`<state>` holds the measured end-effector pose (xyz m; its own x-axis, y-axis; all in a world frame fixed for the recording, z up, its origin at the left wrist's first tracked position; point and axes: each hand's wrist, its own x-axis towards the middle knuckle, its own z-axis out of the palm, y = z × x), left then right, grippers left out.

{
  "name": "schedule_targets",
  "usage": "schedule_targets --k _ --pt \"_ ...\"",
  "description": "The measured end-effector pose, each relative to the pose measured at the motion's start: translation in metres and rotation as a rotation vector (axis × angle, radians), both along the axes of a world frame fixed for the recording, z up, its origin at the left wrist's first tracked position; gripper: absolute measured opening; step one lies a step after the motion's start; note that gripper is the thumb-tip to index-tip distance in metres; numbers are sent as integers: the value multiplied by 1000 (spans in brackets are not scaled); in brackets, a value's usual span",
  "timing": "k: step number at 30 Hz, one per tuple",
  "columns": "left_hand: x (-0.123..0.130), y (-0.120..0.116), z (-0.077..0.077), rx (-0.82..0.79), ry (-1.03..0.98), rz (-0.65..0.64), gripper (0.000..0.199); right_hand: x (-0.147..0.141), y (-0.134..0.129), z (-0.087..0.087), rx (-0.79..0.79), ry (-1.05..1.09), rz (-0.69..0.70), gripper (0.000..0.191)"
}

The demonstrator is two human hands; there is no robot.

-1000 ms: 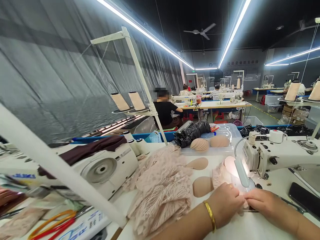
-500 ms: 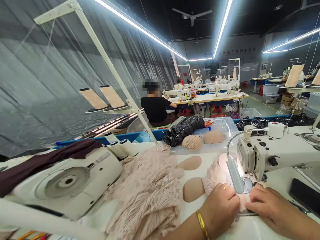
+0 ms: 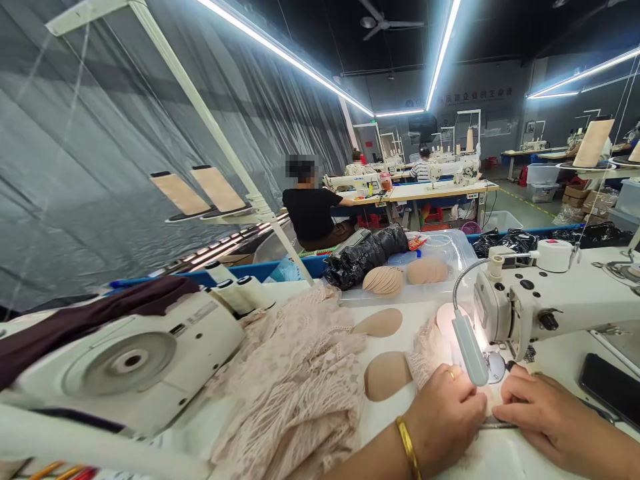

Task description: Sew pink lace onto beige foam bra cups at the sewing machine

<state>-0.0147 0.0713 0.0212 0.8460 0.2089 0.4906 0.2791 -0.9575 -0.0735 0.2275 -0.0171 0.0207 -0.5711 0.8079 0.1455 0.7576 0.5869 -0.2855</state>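
Left hand [image 3: 447,417] and right hand [image 3: 543,410] are sitting close together in front of the sewing machine [image 3: 493,300], a narrow gap between them. Pale lace piece [image 3: 423,347] is lying just beyond the left knuckles, its near part running behind that hand. Pale fabric [image 3: 492,399] is showing in the gap, right by both sets of fingertips; can't tell if it's the same piece. Left fingers are folding under, knuckles up; right fingers are bending, the lowest pointing at the left hand. Grip: can't tell for either, undersides hidden. Lamp [image 3: 470,350] is hanging over the gap, lighting the work. Near beige pad [image 3: 388,377] is lying left of the left hand, lace heap [image 3: 300,380] farther left. Phone [image 3: 611,385] is lying right of the right hand.
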Motion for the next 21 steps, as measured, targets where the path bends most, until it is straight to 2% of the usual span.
schedule_targets --k 3,8,11,15,17,21 --pt "0 -1 -1 -17 -7 7 15 2 -1 -4 2 26 -8 37" --pt "2 0 -6 -24 -85 -20 11 5 -1 -14 106 84 -74 54" --pt "3 4 -11 -13 -123 -75 9 3 2 -13 187 99 -68 47" --pt "4 6 -16 -21 -96 -78 7 2 4 -13 262 59 -39 39" --pt "4 6 -20 -26 -66 -71 9 3 6 -20 282 33 -69 35" --pt "2 9 -27 -8 22 -75 12 0 15 -40 302 45 -220 35"
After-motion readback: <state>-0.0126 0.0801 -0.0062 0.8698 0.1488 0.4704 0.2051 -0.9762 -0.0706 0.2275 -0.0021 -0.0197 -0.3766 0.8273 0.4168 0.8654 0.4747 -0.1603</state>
